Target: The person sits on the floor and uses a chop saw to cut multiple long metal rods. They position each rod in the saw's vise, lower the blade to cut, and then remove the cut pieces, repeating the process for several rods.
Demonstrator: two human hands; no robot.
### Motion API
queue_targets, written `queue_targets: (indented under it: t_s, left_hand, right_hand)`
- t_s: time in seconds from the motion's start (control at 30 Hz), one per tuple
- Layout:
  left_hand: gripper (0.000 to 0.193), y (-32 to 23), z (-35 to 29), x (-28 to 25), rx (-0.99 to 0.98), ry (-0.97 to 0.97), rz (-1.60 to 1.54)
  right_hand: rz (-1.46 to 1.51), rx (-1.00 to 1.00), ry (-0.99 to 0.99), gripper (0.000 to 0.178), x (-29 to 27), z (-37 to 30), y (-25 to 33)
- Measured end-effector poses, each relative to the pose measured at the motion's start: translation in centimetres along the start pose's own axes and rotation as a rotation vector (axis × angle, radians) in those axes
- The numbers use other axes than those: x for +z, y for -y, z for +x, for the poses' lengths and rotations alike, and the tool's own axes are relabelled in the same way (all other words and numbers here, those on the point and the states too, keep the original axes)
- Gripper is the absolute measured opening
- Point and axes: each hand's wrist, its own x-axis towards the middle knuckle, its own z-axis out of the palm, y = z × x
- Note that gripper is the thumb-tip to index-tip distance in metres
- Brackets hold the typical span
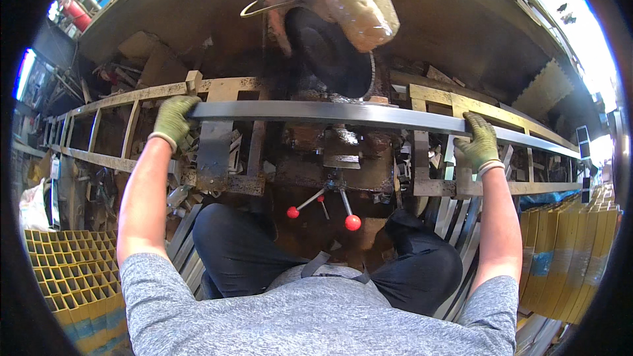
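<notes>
A long grey metal tube (330, 113) lies crosswise in front of me and runs on to the far right. My left hand (174, 120), in a green work glove, is closed around its left end. Farther along, my right hand (480, 140), gloved too, grips the tube with fingers over the far side and thumb on the near side. Just beyond the tube's middle stands the dark round blade (326, 53) of a cut-off saw, partly under its worn guard (368, 13). Below the tube, a metal vise block (341, 158) has handles ending in red knobs (353, 223).
Ladder-like metal support frames stretch left (132, 128) and right (527, 188). Yellowish square tubes are stacked at the lower left (72, 270) and right (560, 257). Metal offcuts (234, 151) lie around the frames. My knees flank the red-knobbed handles.
</notes>
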Motion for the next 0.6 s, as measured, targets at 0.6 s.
queue_targets:
  t_s: [0.6]
  left_hand:
    - [0.07,-10.4,4.7,4.5,0.18,0.256,-0.09]
  right_hand:
    - [0.364,-0.223,-0.026,0.063,6.4,4.7,11.0]
